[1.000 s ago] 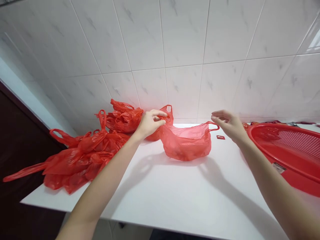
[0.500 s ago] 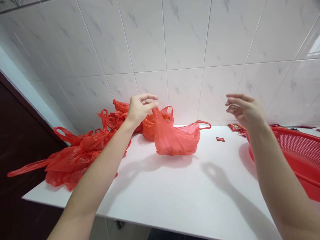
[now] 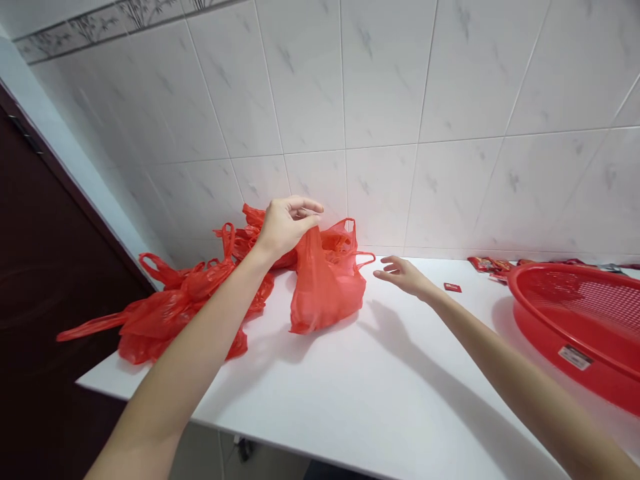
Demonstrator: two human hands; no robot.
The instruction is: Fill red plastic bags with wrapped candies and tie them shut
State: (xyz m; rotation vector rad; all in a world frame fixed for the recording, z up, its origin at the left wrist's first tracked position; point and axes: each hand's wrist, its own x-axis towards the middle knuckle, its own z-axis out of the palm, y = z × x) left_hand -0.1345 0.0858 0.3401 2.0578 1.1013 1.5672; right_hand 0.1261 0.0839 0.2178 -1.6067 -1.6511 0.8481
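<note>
Pinches a red plastic bag (image 3: 325, 290) by one handle between the thumb and fingers of the left hand (image 3: 290, 223), near the centre of the frame. Holds the right hand (image 3: 403, 273) just right of centre, fingers loosely spread and grasping nothing, near the bag's free handle (image 3: 367, 259) but apart from it.

Hangs thin and translucent from the pinch, drawn up tall on the left side, slumped on the right, with the free handle looped rightward. Bulges low down; cannot make out the contents, nor tell whether resting on the white table (image 3: 300, 413) or just above it.

Has another red bag (image 3: 336, 239) close behind, partly hidden, and a heap of crumpled red bags (image 3: 170, 310) at the left of the frame. Shows perforated inner walls in a red basket (image 3: 545, 340) at the right edge, labelled outside. Includes also a small red packet (image 3: 453, 287) left of the basket.
</note>
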